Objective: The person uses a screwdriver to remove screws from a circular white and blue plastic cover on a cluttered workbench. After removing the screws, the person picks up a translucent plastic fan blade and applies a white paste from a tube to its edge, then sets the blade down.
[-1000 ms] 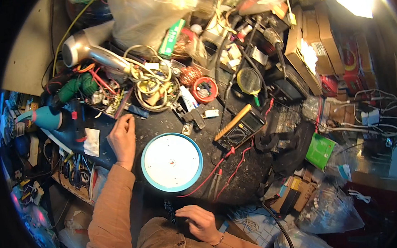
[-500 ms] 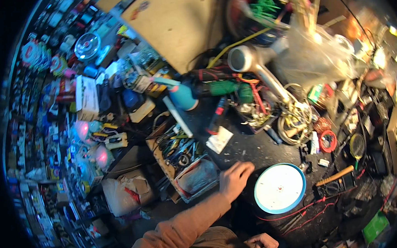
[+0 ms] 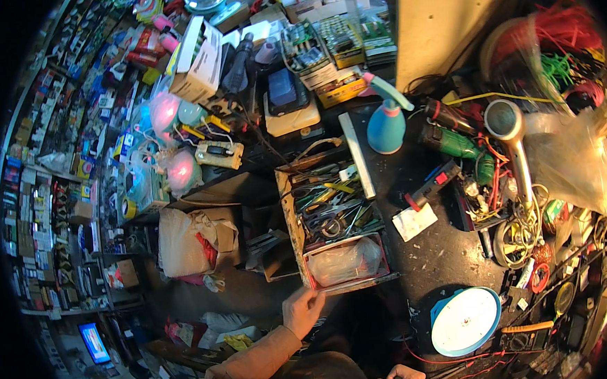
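Note:
At the front left corner of an open wooden drawer is my left hand. Its fingers are bent and held together by the drawer's front edge; whether they grip it is hidden. Pliers, scissors and other hand tools fill the drawer's rear part. In its front part a red-edged tray holds a clear plastic bag. Low in the view my right hand is curled closed, and anything inside it is hidden. Nearest to it on the right lies a round white disc with a blue rim.
A blue spray bottle, a white paper card and a silver hand-held lamp-like tool are on the dark bench. A multimeter with red leads lies right. Crowded shelves stand left.
The view has turned left, so the bench things sit further right. My left hand has gone from beside the white disc to the drawer's front left corner. My right hand stays closed.

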The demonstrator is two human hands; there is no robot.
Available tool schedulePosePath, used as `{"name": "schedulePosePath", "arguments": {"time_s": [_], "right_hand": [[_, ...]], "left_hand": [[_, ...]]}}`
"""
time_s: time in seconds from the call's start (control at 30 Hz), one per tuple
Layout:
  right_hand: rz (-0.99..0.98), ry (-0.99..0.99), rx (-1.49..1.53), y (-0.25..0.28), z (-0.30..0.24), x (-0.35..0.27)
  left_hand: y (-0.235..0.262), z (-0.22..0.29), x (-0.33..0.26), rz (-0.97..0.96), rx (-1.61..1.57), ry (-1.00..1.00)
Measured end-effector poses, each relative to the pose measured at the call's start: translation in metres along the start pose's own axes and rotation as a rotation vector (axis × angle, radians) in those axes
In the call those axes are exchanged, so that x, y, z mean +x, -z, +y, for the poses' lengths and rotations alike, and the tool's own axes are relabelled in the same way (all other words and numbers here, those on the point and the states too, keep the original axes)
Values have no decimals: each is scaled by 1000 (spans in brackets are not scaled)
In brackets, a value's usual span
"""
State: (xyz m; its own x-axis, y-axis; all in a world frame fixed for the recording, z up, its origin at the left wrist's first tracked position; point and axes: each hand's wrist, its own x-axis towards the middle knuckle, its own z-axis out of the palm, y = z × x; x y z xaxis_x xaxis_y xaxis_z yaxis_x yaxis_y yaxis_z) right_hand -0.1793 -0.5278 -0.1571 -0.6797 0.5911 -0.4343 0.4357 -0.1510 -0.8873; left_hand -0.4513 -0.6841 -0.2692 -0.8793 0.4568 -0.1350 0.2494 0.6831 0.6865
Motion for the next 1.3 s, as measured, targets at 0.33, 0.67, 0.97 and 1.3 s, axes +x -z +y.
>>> {"name": "schedulePosePath", "arguments": {"time_s": [0.33, 0.67, 0.97, 1.3], "right_hand": [[-28, -153, -15, -15, 4, 12], [-40, -210, -33, -21, 7, 17], [-33, -202, -12, -23, 12, 19], [-41, -221, -59, -24, 21, 16]], "left_hand": [[-20, -6, 154, 122, 156, -261], [-47, -2, 178, 94, 176, -317], [-91, 9, 214, 71, 274, -399], [-104, 13, 231, 218, 167, -296]]}}
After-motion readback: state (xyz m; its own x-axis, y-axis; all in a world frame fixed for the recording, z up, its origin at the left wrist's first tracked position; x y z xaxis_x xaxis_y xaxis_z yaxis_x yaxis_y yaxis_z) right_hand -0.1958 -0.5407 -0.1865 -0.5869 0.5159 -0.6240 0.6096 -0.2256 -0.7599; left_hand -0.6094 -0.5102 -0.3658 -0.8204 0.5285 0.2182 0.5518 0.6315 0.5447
